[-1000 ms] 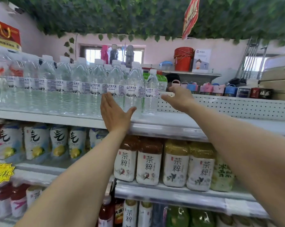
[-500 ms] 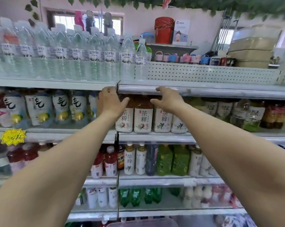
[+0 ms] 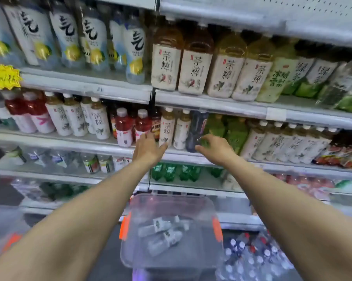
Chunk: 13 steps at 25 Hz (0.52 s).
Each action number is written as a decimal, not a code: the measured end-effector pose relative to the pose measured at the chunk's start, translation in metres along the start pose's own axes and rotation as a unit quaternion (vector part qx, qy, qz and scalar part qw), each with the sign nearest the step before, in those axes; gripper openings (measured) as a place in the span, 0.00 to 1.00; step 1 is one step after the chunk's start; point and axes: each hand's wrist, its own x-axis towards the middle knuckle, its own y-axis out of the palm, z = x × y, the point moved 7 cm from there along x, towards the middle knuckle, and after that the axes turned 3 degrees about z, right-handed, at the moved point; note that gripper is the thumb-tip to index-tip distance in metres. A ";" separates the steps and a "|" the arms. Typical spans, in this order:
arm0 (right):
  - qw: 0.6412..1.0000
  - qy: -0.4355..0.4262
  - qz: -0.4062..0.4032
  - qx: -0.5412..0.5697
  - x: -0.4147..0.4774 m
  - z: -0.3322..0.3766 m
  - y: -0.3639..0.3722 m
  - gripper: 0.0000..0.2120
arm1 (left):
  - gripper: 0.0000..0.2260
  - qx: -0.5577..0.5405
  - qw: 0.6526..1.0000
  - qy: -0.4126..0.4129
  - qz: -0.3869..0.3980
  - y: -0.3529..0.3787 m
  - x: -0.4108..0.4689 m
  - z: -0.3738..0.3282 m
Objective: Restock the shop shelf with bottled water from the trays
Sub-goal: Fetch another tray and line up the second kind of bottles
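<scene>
Water bottles (image 3: 164, 239) lie flat in clear tray (image 3: 130, 256), long axes diagonal, caps toward shelf (image 3: 231, 110); left hand (image 3: 147, 150), right hand (image 3: 215, 148) empty, fingers loosely spread.

Small shop, drinks aisle: tiered metal shelves (image 3: 211, 105) packed with rows of labelled tea bottles (image 3: 195, 72), yellow starburst price tag (image 3: 4, 76) on a shelf edge, clear tray (image 3: 171, 203) holding water bottles (image 3: 164, 237) on the floor.
</scene>
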 end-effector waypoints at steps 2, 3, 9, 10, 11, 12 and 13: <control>0.998 0.016 0.058 0.019 0.007 -0.026 0.062 0.29 | 0.29 -0.021 0.997 -0.036 0.064 0.049 -0.008 0.043; 0.995 0.024 0.086 0.031 0.009 -0.040 0.095 0.28 | 0.29 -0.025 0.994 -0.062 0.092 0.075 -0.013 0.067; 0.927 0.178 0.284 0.166 -0.014 -0.120 0.304 0.21 | 0.30 -0.018 0.949 -0.230 0.216 0.208 -0.066 0.205; 0.901 0.229 0.297 0.219 -0.022 -0.130 0.331 0.19 | 0.31 -0.013 0.944 -0.238 0.228 0.221 -0.070 0.219; 0.863 0.288 0.313 0.274 -0.029 -0.143 0.362 0.21 | 0.30 -0.006 0.941 -0.241 0.239 0.238 -0.070 0.234; 0.820 0.342 0.329 0.320 -0.036 -0.152 0.391 0.24 | 0.30 0.001 0.940 -0.235 0.247 0.254 -0.067 0.248; 0.782 0.382 0.339 0.357 -0.043 -0.159 0.417 0.27 | 0.29 0.009 0.941 -0.225 0.253 0.268 -0.064 0.260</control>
